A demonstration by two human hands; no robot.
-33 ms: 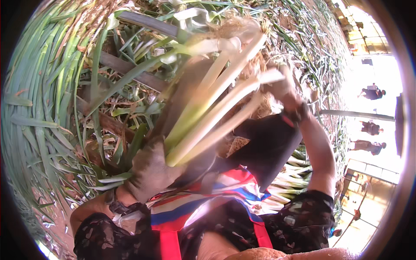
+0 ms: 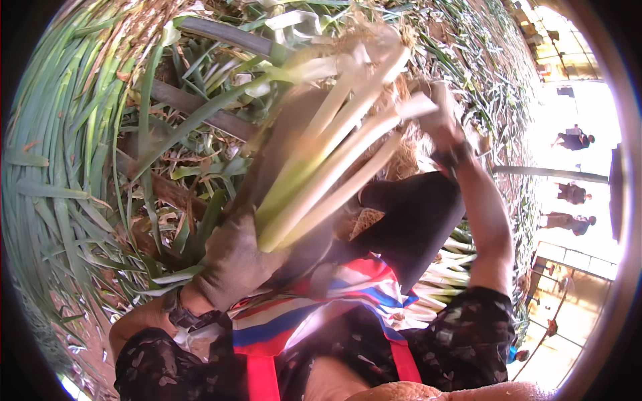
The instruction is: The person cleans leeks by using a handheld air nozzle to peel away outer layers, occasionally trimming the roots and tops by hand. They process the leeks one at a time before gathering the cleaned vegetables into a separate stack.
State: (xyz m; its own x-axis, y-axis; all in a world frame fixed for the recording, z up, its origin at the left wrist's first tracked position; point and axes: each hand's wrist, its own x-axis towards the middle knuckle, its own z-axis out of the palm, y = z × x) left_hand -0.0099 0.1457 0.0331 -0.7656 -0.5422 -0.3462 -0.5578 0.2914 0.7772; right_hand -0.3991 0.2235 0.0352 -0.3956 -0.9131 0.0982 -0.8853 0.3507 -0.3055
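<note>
Raised slightly since earlier, the right hand [image 2: 438, 117] blurs beside the upper ends of the leeks [image 2: 324, 148]. I see them slanting up from the left hand [image 2: 234, 259], whose grip wraps their stems; the right grip I cannot tell. Green leaves [image 2: 50, 170] lie far left.

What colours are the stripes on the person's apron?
The apron has red, white and blue stripes, best seen in the head view.
</note>
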